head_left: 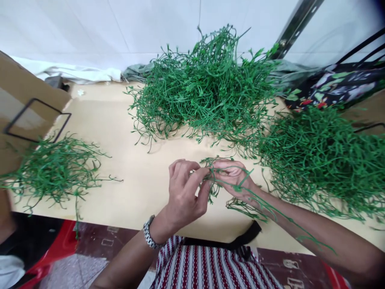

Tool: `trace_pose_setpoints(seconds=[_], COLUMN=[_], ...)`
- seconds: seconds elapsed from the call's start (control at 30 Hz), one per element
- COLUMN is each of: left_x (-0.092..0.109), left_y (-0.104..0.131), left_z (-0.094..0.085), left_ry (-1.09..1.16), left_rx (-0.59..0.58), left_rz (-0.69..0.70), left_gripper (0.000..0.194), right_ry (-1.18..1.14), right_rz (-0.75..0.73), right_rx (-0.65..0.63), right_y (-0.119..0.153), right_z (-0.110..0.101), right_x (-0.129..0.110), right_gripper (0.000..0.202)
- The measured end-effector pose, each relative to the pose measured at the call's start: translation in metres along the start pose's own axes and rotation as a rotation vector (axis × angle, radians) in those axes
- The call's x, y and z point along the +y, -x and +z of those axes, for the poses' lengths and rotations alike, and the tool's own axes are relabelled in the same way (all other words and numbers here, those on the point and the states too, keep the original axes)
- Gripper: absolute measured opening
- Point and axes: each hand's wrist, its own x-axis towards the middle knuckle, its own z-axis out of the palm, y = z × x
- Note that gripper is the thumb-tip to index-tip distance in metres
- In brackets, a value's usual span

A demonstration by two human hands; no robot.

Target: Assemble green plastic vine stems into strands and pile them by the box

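Over the front of the table, my left hand (185, 194) and my right hand (234, 176) meet with fingertips pinched on a thin green plant stem (237, 187), which looks like plastic. Its long branched end trails over my right wrist and down along the forearm. The exact spot between the fingertips is partly hidden. Beneath and behind the hands lie a few more stems, and a small bunch of stems (245, 209) rests on the table by my right wrist. A metal watch is on my left wrist.
A large heap of green stems (210, 88) stands at the back against the wall. Another heap (325, 160) covers the right side, and a smaller pile (60, 170) lies left, near a cardboard box (27, 96). Floral cloth (339, 88) sits back right on the pale table (129, 168).
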Motion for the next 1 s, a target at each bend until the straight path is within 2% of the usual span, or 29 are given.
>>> trace_pose_setpoints(seconds=[0.17,0.3,0.4,0.5,0.57,0.6,0.67,0.7,0.8,0.87,0.93,1.0], left_x=[-0.008,-0.015,-0.018,-0.022,-0.024,-0.026,-0.028,-0.029,-0.028,-0.026,-0.024,-0.022], left_y=[0.001,0.005,0.006,0.005,0.004,0.003,0.003,0.003,0.003,0.003,0.003,0.003], left_z=[0.0,-0.004,-0.008,-0.014,-0.017,-0.018,-0.017,-0.016,-0.013,-0.012,-0.011,-0.01], left_ry=[-0.017,0.135,0.127,-0.004,-0.067,-0.081,-0.083,-0.078,-0.062,-0.059,-0.061,-0.062], left_rx=[0.037,-0.071,-0.108,-0.068,-0.022,-0.002,0.033,0.044,0.057,0.049,0.041,0.047], left_rz=[0.137,0.139,0.104,0.16,0.231,0.266,0.324,0.348,0.398,0.396,0.377,0.356], left_gripper=[0.023,0.02,0.023,0.028,0.029,0.03,0.03,0.03,0.028,0.027,0.027,0.027], right_ry=[0.382,0.675,0.857,0.96,0.935,0.886,0.741,0.662,0.434,0.292,0.183,0.14], right_rz=[-0.317,-0.504,-0.459,-0.25,-0.084,-0.036,-0.022,-0.043,-0.104,-0.136,-0.159,-0.167], right_rx=[-0.078,-0.142,-0.257,-0.36,-0.356,-0.313,-0.247,-0.259,-0.492,-0.596,-0.581,-0.511], right_y=[0.002,0.002,0.002,0.003,0.003,0.002,0.001,0.0,-0.006,-0.009,-0.011,-0.011], right_z=[-0.007,-0.015,-0.024,-0.043,-0.057,-0.062,-0.064,-0.061,-0.04,-0.025,-0.016,-0.012], right_x=[0.001,-0.001,-0.011,-0.032,-0.048,-0.055,-0.065,-0.066,-0.057,-0.045,-0.032,-0.025], right_gripper=[0.012,0.015,0.016,0.014,0.022,0.026,0.021,0.016,0.039,0.036,0.025,0.018])
